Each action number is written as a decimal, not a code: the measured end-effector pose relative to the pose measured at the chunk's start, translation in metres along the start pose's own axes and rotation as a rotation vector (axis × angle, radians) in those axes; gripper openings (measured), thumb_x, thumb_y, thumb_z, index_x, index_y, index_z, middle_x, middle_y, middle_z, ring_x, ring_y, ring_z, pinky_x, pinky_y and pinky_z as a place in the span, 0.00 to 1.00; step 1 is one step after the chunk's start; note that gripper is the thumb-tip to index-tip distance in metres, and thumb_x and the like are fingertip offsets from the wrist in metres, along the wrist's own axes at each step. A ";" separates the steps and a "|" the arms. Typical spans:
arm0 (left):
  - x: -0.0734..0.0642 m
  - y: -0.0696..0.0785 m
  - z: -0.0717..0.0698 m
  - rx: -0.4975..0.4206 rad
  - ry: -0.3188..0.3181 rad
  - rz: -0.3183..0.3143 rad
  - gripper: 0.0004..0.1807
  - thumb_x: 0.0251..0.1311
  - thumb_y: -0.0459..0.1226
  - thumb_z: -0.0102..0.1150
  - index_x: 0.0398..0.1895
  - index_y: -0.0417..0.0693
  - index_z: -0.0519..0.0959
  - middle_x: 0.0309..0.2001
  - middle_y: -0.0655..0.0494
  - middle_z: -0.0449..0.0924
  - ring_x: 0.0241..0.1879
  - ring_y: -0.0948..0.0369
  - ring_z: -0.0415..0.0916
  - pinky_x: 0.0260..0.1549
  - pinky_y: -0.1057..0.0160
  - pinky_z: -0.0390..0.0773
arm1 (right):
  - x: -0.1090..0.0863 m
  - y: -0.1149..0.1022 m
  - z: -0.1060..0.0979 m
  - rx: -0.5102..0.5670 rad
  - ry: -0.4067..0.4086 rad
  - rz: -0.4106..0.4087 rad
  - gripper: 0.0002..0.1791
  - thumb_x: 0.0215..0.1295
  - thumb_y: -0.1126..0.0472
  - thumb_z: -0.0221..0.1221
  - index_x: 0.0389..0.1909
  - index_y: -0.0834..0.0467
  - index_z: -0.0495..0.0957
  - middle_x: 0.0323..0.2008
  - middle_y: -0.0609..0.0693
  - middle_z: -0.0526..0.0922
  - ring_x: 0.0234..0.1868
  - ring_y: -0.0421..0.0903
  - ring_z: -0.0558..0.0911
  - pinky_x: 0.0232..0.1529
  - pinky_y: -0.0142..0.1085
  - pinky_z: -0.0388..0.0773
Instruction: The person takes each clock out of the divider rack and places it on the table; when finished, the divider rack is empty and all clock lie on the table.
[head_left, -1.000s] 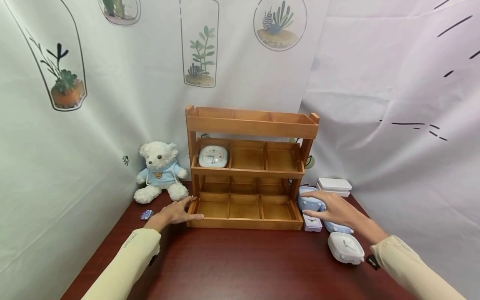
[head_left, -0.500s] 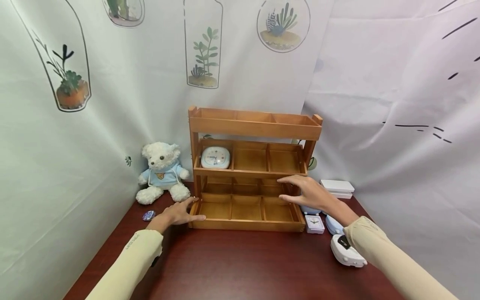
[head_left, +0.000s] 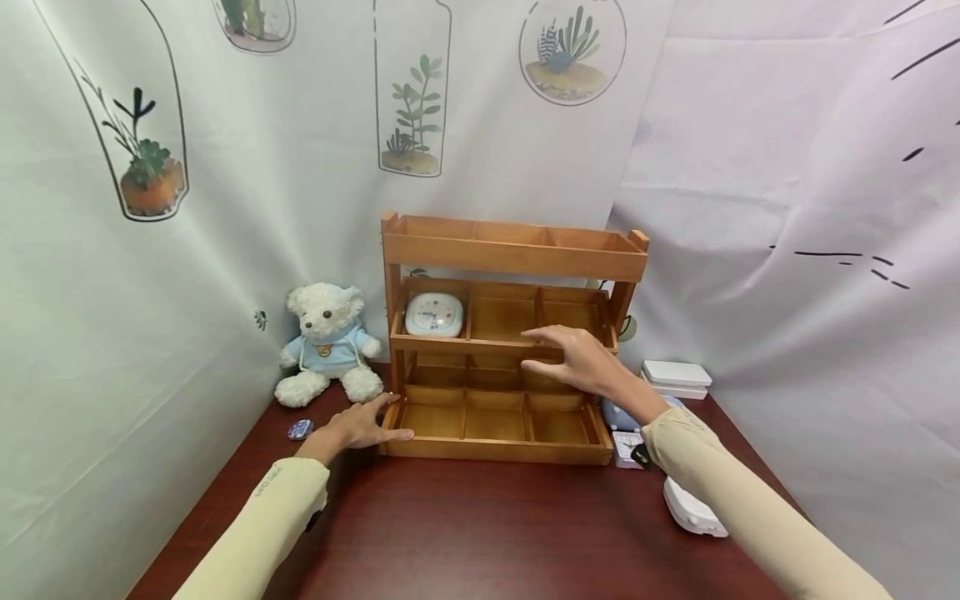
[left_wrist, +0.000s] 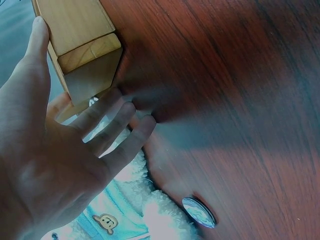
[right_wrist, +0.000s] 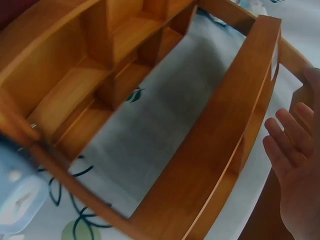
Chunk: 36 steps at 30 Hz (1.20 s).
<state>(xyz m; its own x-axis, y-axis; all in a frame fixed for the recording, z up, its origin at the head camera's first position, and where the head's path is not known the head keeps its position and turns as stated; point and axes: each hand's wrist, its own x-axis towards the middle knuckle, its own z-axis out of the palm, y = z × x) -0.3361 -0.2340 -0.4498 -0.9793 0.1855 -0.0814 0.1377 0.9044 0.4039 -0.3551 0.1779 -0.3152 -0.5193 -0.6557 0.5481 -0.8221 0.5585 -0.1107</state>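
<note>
A brown wooden three-tier rack (head_left: 495,451) stands at the back of the table, its tiers split into compartments. One white round-cornered clock (head_left: 435,315) sits in the left compartment of the middle tier. My left hand (head_left: 358,423) touches the rack's lower left corner; in the left wrist view the thumb lies along the wood (left_wrist: 85,30) and the other fingers stretch down towards the tabletop. Holding nothing, my right hand (head_left: 576,360) hovers in front of the middle tier's right side with fingers and thumb apart. In the right wrist view, that hand (right_wrist: 295,150) shows at the right edge.
Right of the rack are a blue clock (head_left: 621,416), a small square clock (head_left: 626,448), a white clock (head_left: 692,510) partly under my right sleeve, and white boxes (head_left: 677,375). On the left sit a white teddy bear (head_left: 327,337) and a small round patterned disc (head_left: 300,430).
My right hand has moved left and up from the blue clock at the rack's right side to the front of the middle tier. My left hand stays at the rack's corner.
</note>
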 end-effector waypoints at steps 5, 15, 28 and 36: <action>0.000 -0.001 0.001 -0.008 0.004 -0.004 0.55 0.55 0.72 0.64 0.80 0.54 0.62 0.70 0.33 0.70 0.65 0.34 0.71 0.54 0.33 0.73 | 0.026 -0.005 0.010 0.033 0.007 0.005 0.28 0.69 0.44 0.68 0.64 0.53 0.81 0.60 0.49 0.84 0.62 0.48 0.82 0.62 0.46 0.77; -0.004 -0.001 0.003 -0.013 0.009 -0.018 0.56 0.54 0.72 0.65 0.80 0.54 0.63 0.69 0.33 0.72 0.65 0.35 0.72 0.55 0.33 0.72 | 0.083 -0.018 0.035 0.070 0.002 0.029 0.28 0.71 0.46 0.66 0.66 0.57 0.79 0.63 0.52 0.82 0.65 0.50 0.80 0.65 0.46 0.74; 0.001 0.000 0.001 0.002 0.012 -0.012 0.55 0.54 0.72 0.65 0.80 0.55 0.63 0.69 0.34 0.72 0.64 0.35 0.73 0.53 0.35 0.74 | 0.135 -0.025 0.069 0.116 -0.031 0.161 0.30 0.71 0.47 0.66 0.68 0.57 0.77 0.59 0.54 0.85 0.43 0.45 0.86 0.57 0.44 0.79; -0.001 0.002 0.001 0.001 0.004 -0.014 0.55 0.54 0.72 0.65 0.80 0.55 0.63 0.69 0.34 0.72 0.64 0.36 0.73 0.52 0.36 0.75 | 0.150 -0.021 0.084 0.079 -0.064 0.179 0.33 0.70 0.45 0.68 0.70 0.55 0.75 0.60 0.52 0.82 0.53 0.47 0.83 0.66 0.45 0.71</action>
<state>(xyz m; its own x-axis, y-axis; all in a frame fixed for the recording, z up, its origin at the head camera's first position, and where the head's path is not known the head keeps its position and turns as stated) -0.3351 -0.2319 -0.4498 -0.9817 0.1709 -0.0836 0.1238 0.9075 0.4015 -0.4351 0.0250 -0.2999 -0.6703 -0.5818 0.4606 -0.7298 0.6291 -0.2675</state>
